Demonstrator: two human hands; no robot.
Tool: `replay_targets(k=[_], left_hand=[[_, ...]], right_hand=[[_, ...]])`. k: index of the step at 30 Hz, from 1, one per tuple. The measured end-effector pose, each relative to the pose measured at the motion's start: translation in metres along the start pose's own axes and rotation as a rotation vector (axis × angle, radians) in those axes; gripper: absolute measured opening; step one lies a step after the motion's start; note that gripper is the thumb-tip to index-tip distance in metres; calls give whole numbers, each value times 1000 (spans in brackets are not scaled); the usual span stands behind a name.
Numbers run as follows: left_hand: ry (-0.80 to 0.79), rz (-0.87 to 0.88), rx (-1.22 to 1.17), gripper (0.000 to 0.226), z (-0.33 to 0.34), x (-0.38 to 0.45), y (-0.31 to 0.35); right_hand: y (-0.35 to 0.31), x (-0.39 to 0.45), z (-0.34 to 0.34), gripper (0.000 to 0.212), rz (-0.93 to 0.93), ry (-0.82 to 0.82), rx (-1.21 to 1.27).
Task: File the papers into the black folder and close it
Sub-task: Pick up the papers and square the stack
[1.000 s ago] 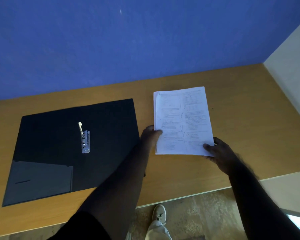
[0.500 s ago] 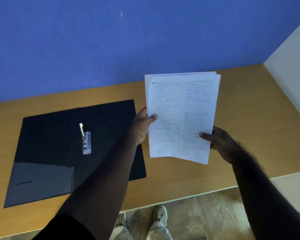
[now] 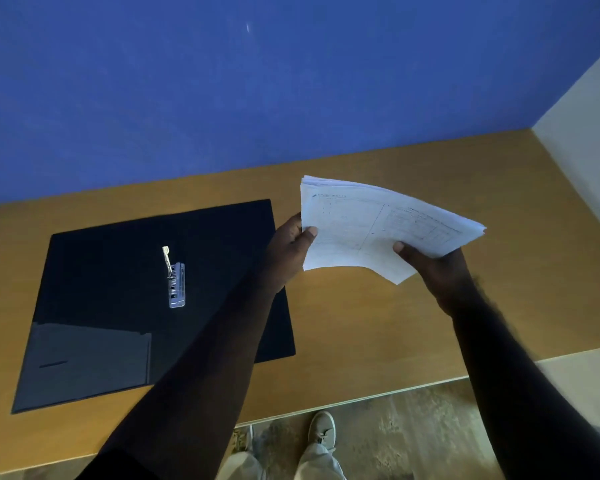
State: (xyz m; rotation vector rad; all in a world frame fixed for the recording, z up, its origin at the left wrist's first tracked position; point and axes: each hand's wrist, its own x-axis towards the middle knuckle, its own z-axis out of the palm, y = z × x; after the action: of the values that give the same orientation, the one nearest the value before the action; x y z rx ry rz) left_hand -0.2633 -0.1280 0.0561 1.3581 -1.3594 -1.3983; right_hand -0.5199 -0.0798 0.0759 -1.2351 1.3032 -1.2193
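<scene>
Head view: papers [image 3: 378, 230] held in the air right of the open folder [image 3: 125, 271], nothing filed yet.

Left hand [image 3: 288, 247] pinches the stack's left edge, thumb on top; right hand [image 3: 433, 268] grips the near right corner the same way. Stack sags and bows between them, over the desk [image 3: 361, 327], clear of the surface. Folder lies flat at left, metal clip [image 3: 175, 282] near its middle with its lever up. Risks, my read: sheets already fan at the far edge, so a loose grip could let them slide apart; a skewed stack won't seat under the clip; closing on stray corners would crease them.
</scene>
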Motion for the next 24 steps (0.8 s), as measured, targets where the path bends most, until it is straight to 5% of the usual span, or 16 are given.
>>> replay_targets(k=[16, 24], left_hand=[[1, -15, 169, 32, 1, -4, -4], [27, -135, 96, 27, -15, -2, 9]], right_hand=[[16, 6, -3, 50, 96, -26, 8], [-3, 18, 6, 27, 284, 28, -62]])
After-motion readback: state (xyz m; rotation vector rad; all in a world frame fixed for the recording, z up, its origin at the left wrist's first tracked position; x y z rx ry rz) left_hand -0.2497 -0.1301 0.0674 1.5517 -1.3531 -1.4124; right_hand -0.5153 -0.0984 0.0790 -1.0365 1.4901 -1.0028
